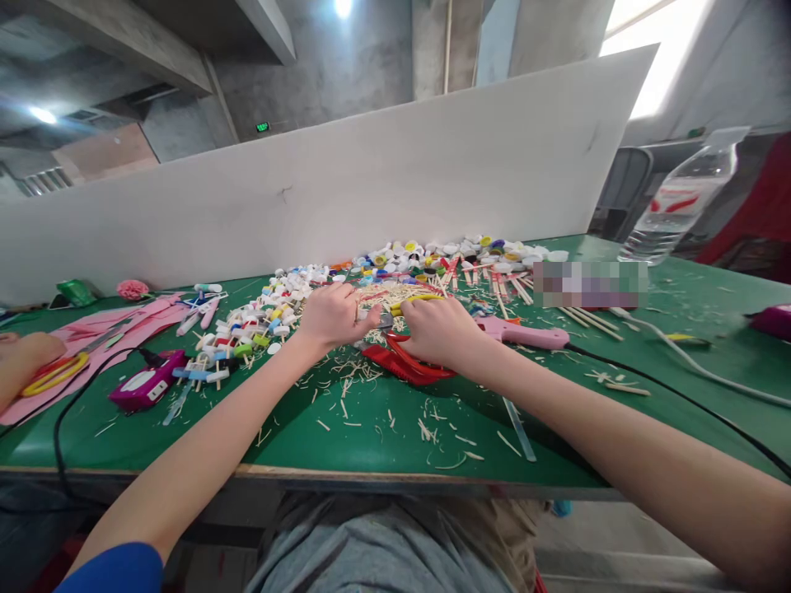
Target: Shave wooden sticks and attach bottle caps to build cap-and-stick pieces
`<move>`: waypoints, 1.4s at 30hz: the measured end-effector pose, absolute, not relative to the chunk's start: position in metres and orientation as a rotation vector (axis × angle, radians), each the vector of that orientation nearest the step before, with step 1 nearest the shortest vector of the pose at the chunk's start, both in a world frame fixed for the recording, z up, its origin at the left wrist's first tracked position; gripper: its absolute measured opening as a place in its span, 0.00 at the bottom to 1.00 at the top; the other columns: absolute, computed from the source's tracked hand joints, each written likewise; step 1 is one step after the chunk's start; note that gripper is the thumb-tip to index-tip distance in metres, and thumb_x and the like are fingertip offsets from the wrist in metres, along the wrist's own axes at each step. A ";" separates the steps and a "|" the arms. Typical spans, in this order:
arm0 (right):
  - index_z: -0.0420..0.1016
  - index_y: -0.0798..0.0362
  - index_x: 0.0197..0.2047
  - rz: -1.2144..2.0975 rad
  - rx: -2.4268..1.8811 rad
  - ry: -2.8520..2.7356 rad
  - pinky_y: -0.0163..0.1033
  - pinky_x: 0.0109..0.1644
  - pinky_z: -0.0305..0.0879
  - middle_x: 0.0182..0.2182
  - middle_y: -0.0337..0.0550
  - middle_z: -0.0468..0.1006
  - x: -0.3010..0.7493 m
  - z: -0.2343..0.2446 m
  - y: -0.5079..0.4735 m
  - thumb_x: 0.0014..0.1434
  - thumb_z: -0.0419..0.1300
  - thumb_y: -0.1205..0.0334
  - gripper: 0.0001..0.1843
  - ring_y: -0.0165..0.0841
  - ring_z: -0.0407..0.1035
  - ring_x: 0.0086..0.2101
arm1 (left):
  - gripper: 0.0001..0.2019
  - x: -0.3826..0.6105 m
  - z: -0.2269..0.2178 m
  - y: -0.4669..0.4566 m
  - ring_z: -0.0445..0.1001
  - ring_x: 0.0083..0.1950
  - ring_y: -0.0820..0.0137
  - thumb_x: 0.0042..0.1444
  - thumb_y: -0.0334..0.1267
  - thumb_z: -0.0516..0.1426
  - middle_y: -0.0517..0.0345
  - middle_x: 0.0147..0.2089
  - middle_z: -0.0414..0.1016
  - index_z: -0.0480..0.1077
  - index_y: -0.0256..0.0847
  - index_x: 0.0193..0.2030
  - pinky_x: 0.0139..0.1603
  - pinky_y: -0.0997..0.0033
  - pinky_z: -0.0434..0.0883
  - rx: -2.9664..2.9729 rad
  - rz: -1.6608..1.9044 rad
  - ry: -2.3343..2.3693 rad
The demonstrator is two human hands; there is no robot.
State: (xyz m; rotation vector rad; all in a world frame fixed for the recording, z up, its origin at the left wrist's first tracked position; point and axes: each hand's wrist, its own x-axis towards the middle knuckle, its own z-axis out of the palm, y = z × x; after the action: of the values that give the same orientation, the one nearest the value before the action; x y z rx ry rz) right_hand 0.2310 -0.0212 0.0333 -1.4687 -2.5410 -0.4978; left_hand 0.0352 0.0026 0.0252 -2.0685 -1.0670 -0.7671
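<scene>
Green desk (556,461) under both bare forearms in the head view, strewn with pale wooden splinters (371,387).

Left hand (334,317) clenched at mid-desk, thumb and fingertips pinched on a thin wooden stick (374,316). Right hand (438,329) just beside it, gripped around red-handled cutters (401,362), with the handles low against the desk beneath the palm and the nose pointing toward the stick. Cannot tell whether blade and stick touch. Something yellow above the right knuckles, too hidden to name.

Behind the hands, a heap of loose sticks, then a long spread of bottle caps (432,251) in white, yellow, blue and red, reaching up to the white board (371,181) standing along the far edge. Left of the hands, caps on short sticks (259,321) in rough rows.

Pink glue gun (525,333) lying just right of the right hand, black cable (680,395) trailing away from it. Clear glue stick (519,428) flat near the front edge. Water bottle (680,206) upright at far right.

Magenta device (148,387) at left beside a pink sheet (124,329). Another person's hand (18,362) at the left border, next to yellow-handled scissors (55,375).
</scene>
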 end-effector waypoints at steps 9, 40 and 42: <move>0.73 0.56 0.34 -0.356 -1.462 -2.599 0.40 0.29 0.50 0.29 0.50 0.77 0.234 0.037 -0.017 0.54 0.51 0.55 0.15 0.36 0.67 0.28 | 0.27 0.037 0.024 0.008 0.63 0.23 0.70 0.63 0.47 0.43 0.54 0.20 0.68 0.65 0.39 0.16 0.25 0.68 0.53 -2.102 -0.735 -1.075; 0.64 0.51 0.31 0.176 -1.483 -2.307 0.41 0.31 0.58 0.30 0.46 0.74 0.250 0.041 -0.008 0.53 0.49 0.28 0.31 0.34 0.64 0.27 | 0.09 0.044 -0.001 0.007 0.69 0.30 0.70 0.67 0.43 0.43 0.58 0.29 0.68 0.60 0.44 0.41 0.32 0.67 0.66 -2.424 -1.661 -1.448; 0.64 0.50 0.32 0.179 -1.464 -2.317 0.41 0.31 0.58 0.31 0.47 0.74 0.250 0.042 -0.009 0.54 0.49 0.28 0.31 0.34 0.64 0.27 | 0.10 0.044 -0.001 0.007 0.70 0.30 0.71 0.68 0.44 0.42 0.59 0.29 0.68 0.60 0.44 0.41 0.34 0.67 0.68 -2.442 -1.678 -1.422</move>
State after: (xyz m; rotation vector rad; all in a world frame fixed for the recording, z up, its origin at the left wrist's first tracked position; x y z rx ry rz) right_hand 0.2496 -0.0087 0.0423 -1.4637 -2.3167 0.1790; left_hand 0.0437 0.0071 -0.0012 -2.4415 -1.4218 -1.6777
